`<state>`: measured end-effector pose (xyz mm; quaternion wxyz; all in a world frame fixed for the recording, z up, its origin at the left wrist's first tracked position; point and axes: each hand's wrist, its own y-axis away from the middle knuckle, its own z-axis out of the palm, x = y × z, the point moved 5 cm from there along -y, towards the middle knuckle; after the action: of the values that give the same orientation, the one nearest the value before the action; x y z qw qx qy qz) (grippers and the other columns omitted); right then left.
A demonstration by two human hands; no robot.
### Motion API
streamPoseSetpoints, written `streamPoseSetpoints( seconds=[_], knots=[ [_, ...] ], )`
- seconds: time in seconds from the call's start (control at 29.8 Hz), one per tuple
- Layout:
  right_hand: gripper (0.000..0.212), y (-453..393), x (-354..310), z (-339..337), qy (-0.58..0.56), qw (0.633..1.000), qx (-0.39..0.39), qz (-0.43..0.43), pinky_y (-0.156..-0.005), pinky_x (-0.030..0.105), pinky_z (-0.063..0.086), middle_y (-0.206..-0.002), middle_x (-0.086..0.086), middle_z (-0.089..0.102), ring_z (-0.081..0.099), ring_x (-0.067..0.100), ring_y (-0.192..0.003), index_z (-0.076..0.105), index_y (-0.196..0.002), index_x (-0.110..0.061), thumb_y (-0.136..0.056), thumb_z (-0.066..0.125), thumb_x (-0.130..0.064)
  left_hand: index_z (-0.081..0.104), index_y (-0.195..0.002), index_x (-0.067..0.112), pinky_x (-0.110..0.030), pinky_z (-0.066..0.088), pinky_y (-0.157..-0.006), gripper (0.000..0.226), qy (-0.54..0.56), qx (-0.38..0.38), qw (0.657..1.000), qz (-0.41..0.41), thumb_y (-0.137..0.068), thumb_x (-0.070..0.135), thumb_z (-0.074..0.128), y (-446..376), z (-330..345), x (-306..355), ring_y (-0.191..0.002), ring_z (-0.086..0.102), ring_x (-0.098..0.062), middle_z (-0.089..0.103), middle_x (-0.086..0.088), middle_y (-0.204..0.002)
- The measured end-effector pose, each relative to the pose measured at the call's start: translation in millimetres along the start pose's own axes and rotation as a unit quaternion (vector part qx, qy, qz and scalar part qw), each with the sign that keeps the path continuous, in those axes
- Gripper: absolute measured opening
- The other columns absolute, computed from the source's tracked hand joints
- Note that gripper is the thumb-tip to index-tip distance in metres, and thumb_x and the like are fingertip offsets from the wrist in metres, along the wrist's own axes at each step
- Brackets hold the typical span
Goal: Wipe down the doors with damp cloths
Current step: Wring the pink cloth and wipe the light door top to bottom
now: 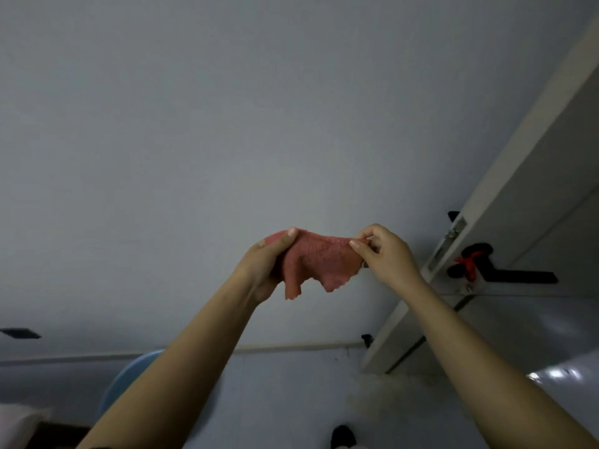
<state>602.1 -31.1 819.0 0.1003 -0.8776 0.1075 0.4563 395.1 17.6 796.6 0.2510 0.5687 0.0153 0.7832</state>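
We hold the pink cloth (316,260) stretched in mid-air before a grey wall (227,124): our left hand (265,267) grips its left end, our right hand (385,254) pinches its right edge. The door (531,176), with black handle (505,273), stands at right.
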Motion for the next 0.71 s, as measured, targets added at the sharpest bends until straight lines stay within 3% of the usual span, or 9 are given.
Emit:
streamPoseSetpoints(
  seconds=[0.1,0.17,0.34,0.44,0.47,0.54,0.6,0.71],
  knots=[
    [0.007,15.1,33.0,-18.7,0.022,0.999,0.025,0.017,-0.071,0.029,0.051,-0.082,-0.005,0.065,0.063,0.017,-0.08,0.06,-0.084,-0.02,-0.09,0.064,-0.022,0.067,-0.1,0.007,-0.032,0.056,-0.064,0.043,-0.01,0.011,0.999,-0.028,-0.072,0.039,0.072,-9.1,32.3,-21.9,-0.082,0.071,-0.022,0.073,-0.01,-0.091],
    [0.005,22.2,52.4,-33.7,0.043,0.998,0.046,0.025,-0.07,0.026,0.047,-0.083,-0.009,0.063,0.062,0.016,-0.083,0.064,-0.086,-0.019,-0.09,0.063,-0.021,0.067,-0.102,0.006,-0.033,0.056,-0.069,0.04,-0.027,0.012,0.999,-0.035,-0.078,0.038,0.071,-14.8,51.6,-34.5,-0.088,0.07,-0.023,0.073,-0.01,-0.094],
    [0.014,35.9,89.6,-84.2,0.142,0.971,0.19,0.017,-0.073,0.034,0.047,-0.098,0.004,0.059,0.055,0.024,-0.092,0.068,-0.096,-0.009,-0.091,0.062,-0.021,0.063,-0.11,0.003,-0.05,0.053,-0.09,0.046,-0.06,-0.01,0.997,-0.054,-0.081,0.038,0.069,-22.3,94.8,-60.5,-0.097,0.067,-0.034,0.07,-0.017,-0.103],
    [0.024,37.0,113.3,-114.2,0.221,0.942,0.248,0.051,-0.077,0.04,0.044,-0.103,0.013,0.058,0.049,0.032,-0.1,0.063,-0.099,-0.007,-0.09,0.061,-0.029,0.063,-0.107,0.008,-0.047,0.056,-0.081,0.04,-0.082,0.002,0.995,-0.062,-0.083,0.039,0.068,-29.2,113.0,-76.1,-0.088,0.071,-0.029,0.073,-0.012,-0.096],
    [0.029,35.9,123.6,-123.2,0.246,0.933,0.252,0.074,-0.08,0.042,0.043,-0.105,0.015,0.057,0.047,0.033,-0.102,0.06,-0.102,-0.005,-0.09,0.06,-0.032,0.063,-0.107,0.009,-0.042,0.057,-0.076,0.04,-0.082,0.007,0.994,-0.066,-0.082,0.04,0.068,-30.7,119.4,-81.0,-0.087,0.072,-0.026,0.074,-0.011,-0.096],
    [0.039,31.9,145.1,-137.5,0.289,0.923,0.229,0.113,-0.089,0.043,0.038,-0.111,0.017,0.056,0.045,0.034,-0.107,0.058,-0.107,-0.003,-0.093,0.054,-0.039,0.063,-0.109,0.006,-0.037,0.055,-0.082,0.042,-0.067,0.021,0.995,-0.072,-0.082,0.038,0.069,-34.5,130.4,-91.5,-0.089,0.071,-0.024,0.072,-0.013,-0.101],
    [0.045,25.5,165.1,-145.8,0.331,0.919,0.172,0.129,-0.096,0.042,0.031,-0.116,0.017,0.056,0.044,0.032,-0.112,0.058,-0.111,-0.004,-0.097,0.042,-0.044,0.062,-0.113,0.0,-0.038,0.053,-0.09,0.046,-0.056,0.018,0.995,-0.078,-0.083,0.035,0.067,-37.1,143.9,-102.1,-0.095,0.07,-0.027,0.071,-0.017,-0.104],
    [0.053,15.8,184.4,-150.1,0.384,0.913,0.084,0.106,-0.104,0.04,0.024,-0.117,0.011,0.06,0.045,0.027,-0.115,0.059,-0.115,-0.009,-0.099,0.026,-0.048,0.063,-0.108,0.001,-0.041,0.057,-0.083,0.043,-0.041,0.035,0.996,-0.078,-0.081,0.035,0.068,-37.7,167.1,-117.3,-0.091,0.07,-0.029,0.073,-0.016,-0.097]
  ],
)
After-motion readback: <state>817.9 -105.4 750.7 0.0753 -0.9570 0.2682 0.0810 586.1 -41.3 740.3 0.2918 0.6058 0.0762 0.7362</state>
